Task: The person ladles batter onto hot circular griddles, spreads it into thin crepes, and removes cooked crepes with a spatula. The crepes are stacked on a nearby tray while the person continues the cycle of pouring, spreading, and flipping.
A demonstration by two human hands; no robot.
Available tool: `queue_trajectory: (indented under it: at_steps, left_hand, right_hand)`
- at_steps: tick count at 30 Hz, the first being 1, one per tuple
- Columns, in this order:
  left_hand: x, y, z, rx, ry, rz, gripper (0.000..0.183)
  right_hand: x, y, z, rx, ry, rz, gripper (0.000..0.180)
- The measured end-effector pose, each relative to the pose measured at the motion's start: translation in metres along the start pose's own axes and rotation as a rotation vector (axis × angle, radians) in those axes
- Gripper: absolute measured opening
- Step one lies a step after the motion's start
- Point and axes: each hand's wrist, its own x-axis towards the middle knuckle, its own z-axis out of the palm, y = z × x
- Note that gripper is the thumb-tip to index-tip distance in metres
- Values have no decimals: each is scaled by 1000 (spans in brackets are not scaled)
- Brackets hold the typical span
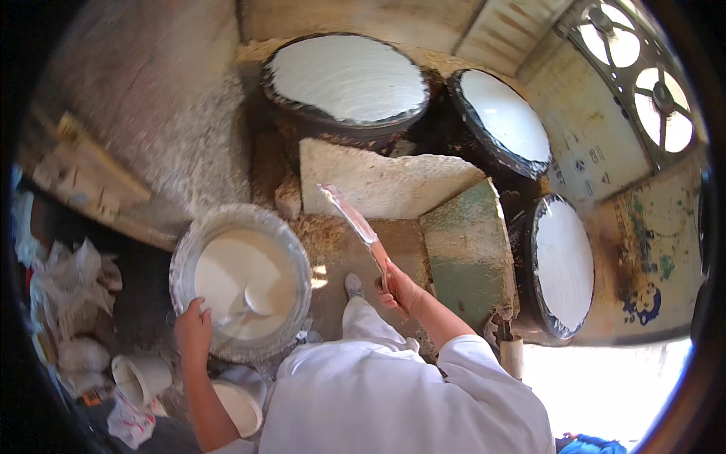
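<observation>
My left hand (194,329) is over the near left rim of a large round tub (295,244). Pale, thin batter (227,267) fills much of the tub. A metal ladle (258,302) rests its bowl in the batter, and its handle runs back into my left hand, which appears closed around it. In my right hand (399,288) is a long, flat wooden spreader (354,221), gripped near its lower end. Its far part is smeared with white batter. The spreader points up and left, away from me, in front of an upright pale board (380,179).
Three round dark-rimmed griddles bear white layers: a far one (346,79), one at far right (505,122) and one at right (564,267). A green worn panel (468,255) stands before them. A white bucket (142,377), a batter container (241,406) and plastic bags (79,278) lie left.
</observation>
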Motion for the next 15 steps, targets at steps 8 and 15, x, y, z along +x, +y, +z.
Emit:
queue_trajectory:
  at_steps: [8,15]
  left_hand:
    - [63,56,4,129,-44,-66,21]
    - [96,65,6,84,-30,-229,21]
  right_hand:
    - [-20,-100,-94,371,248,-244,69]
    - [-21,-186,-146,153,330,-546,23]
